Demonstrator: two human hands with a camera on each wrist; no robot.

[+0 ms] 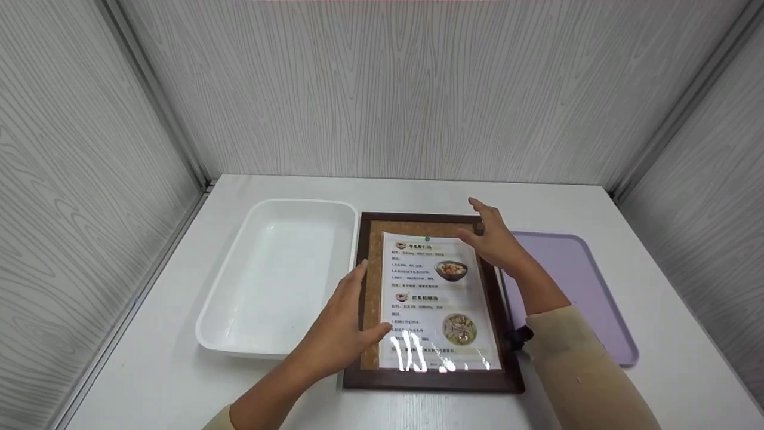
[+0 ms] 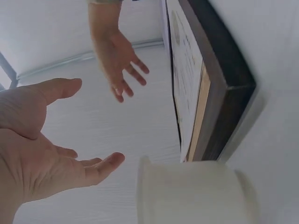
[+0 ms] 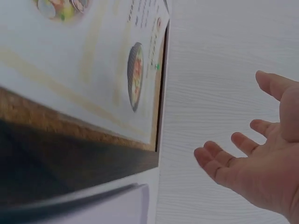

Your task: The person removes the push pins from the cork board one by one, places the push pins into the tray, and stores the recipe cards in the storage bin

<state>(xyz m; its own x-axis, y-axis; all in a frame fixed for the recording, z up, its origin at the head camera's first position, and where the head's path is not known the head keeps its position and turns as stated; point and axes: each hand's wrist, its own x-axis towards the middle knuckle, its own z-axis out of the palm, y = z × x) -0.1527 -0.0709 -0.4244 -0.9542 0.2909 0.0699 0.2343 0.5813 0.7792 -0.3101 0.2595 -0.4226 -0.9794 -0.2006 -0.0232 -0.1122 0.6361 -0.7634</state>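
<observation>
A cork board (image 1: 374, 286) in a dark brown frame (image 1: 433, 380) lies flat on the white table. Fixed to it by a green pin (image 1: 427, 239) at the top is a glossy sheet (image 1: 427, 307) with printed text and pictures of bowls of food. My left hand (image 1: 337, 331) hovers along the board's left side, thumb spread from the fingers. Over the upper right corner is my right hand (image 1: 496, 243), its fingers extended and parted. Both palms, seen in the wrist views, face inward and hold nothing; the left wrist view also shows the thick frame edge (image 2: 217, 100).
To the left of the board stands a deep white tray (image 1: 280, 275), close against the frame. A flat purple tray (image 1: 564, 275) lies on the right, partly behind the right forearm. Wood-grain panels (image 1: 406, 89) enclose the table at the back and both sides.
</observation>
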